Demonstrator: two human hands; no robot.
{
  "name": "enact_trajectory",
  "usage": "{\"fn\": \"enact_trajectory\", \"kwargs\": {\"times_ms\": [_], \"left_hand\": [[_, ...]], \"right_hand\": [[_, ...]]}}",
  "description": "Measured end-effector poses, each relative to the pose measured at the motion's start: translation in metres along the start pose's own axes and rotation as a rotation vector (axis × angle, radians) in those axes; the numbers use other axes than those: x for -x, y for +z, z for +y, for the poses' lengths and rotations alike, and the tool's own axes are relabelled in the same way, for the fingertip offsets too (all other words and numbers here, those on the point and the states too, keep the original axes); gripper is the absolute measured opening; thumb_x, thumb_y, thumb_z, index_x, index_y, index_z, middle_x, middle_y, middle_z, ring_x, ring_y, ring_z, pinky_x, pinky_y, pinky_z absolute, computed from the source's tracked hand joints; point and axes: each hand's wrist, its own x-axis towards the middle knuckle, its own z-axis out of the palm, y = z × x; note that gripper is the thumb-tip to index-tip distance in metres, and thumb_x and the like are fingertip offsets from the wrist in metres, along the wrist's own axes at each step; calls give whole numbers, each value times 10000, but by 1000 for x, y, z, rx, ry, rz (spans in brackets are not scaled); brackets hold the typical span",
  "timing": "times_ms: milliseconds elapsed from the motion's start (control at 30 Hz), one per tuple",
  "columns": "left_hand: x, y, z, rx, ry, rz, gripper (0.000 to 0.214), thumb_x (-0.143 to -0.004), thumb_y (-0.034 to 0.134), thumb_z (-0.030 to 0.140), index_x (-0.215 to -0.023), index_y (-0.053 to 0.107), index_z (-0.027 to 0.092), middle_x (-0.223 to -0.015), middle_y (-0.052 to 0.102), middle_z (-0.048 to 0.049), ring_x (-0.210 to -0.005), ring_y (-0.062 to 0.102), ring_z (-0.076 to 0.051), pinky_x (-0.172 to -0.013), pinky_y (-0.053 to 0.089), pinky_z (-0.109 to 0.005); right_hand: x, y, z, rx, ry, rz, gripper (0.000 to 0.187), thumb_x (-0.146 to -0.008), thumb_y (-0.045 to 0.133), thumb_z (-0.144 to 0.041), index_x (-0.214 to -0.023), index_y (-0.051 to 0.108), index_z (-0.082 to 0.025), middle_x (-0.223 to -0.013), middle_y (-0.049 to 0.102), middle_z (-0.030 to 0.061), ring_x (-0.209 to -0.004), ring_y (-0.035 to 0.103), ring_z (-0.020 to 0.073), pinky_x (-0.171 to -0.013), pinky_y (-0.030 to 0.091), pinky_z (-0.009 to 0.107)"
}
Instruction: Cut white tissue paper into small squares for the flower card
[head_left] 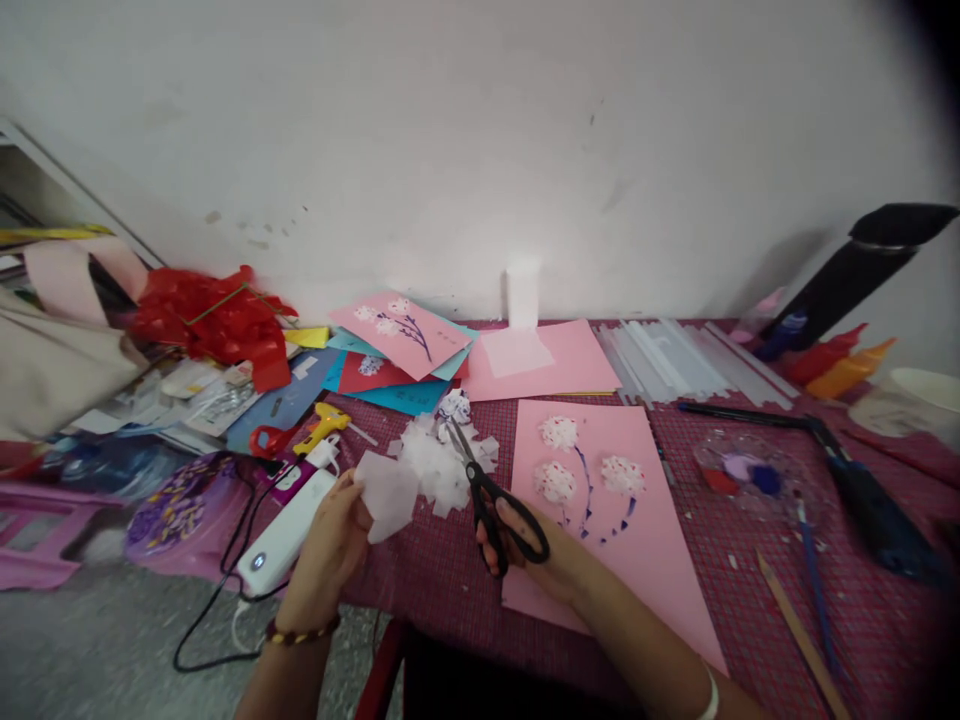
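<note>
Between the fingers of my left hand [335, 530] is a sheet of thin white tissue paper [388, 494] with angled edges. My right hand [536, 550] grips black-handled scissors [471, 472], their blades pointing up and left over a heap of white tissue pieces [435, 462]. The blades are apart from the held sheet. A crumpled white ball with dark marks [454, 405] rests at the back of the heap. Right of the scissors lies a pink card [652, 560] bearing white dotted puffs [556, 482] and dark blue painted stems, partly covered by my right forearm.
Painted cards [409, 335] are piled at the back, beside a pink sheet [577, 360]. Translucent sticks [667, 358], a paint palette [742, 475], a paintbrush [814, 570] and paint bottles [851, 368] are at right. A yellow glue gun [324, 425] and white power bank [289, 535] lie left.
</note>
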Motion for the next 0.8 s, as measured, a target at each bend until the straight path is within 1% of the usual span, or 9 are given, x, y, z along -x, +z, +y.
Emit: {"fn": "enact_trajectory", "kwargs": {"times_ms": [133,267,333,433,467,533,600,667,800], "left_hand": [[17,-2,6,173,44,68,235,-579,721,301,-782,616,246,-713,703,16,-854,674,-243,-718,532,-310],[48,4,10,181,62,27,206,-575,716,346,-741,659,238,-758,716,-23,-916,660,-301,-737,531,-359],[60,10,16,49,91,-97,199,-569,737,371,-687,672,225,-824,716,-53,-932,643,-323,-740,522,-376],[62,19,28,-384,235,-284,138,-577,784,293,-563,672,213,-908,702,-86,-947,605,-315,-811,485,-379],[59,22,32,-554,344,-267,124,-585,787,260,-546,677,220,-898,695,-85,-930,591,-299,-830,467,-374],[52,26,36,-862,593,-129,79,-631,760,244,-577,703,239,-808,668,-67,-840,568,-261,-814,443,-366],[48,29,36,-1080,751,-18,88,-717,687,273,-647,723,233,-706,632,-45,-733,555,-230,-741,443,-353],[50,32,33,-1152,798,-22,163,-796,594,272,-742,734,208,-693,653,-38,-684,587,-210,-675,457,-327],[67,40,28,-1006,843,-85,175,-818,551,207,-854,720,186,-766,722,-27,-671,653,-171,-636,496,-265]], "right_hand": [[1,3,0,59,-7,-13,439,-821,643,-580,-947,544,-171,-801,620,15,-583,565,97,-528,434,221],[3,10,-4,129,-32,-27,428,-822,650,-565,-936,546,-165,-773,603,3,-567,556,91,-515,427,217],[3,13,-6,158,-53,-20,433,-815,655,-565,-939,546,-165,-747,595,-6,-550,549,91,-499,421,216],[1,14,-12,191,-94,2,429,-807,672,-544,-972,541,-171,-723,585,-20,-534,540,91,-484,414,214],[1,14,-14,196,-112,12,422,-811,670,-537,-982,540,-173,-729,585,-20,-537,541,93,-483,413,214],[3,13,-21,203,-154,27,398,-829,652,-530,-976,541,-176,-755,590,-12,-558,548,98,-491,415,218],[10,13,-28,203,-195,36,377,-848,631,-528,-954,546,-177,-785,596,-1,-584,553,102,-509,418,225],[23,13,-35,200,-230,36,363,-866,616,-517,-988,550,-181,-810,599,9,-600,549,105,-530,419,235],[57,12,-40,246,-277,26,404,-890,585,-511,-1129,517,-192,-818,581,21,-609,539,120,-553,417,265]]}}
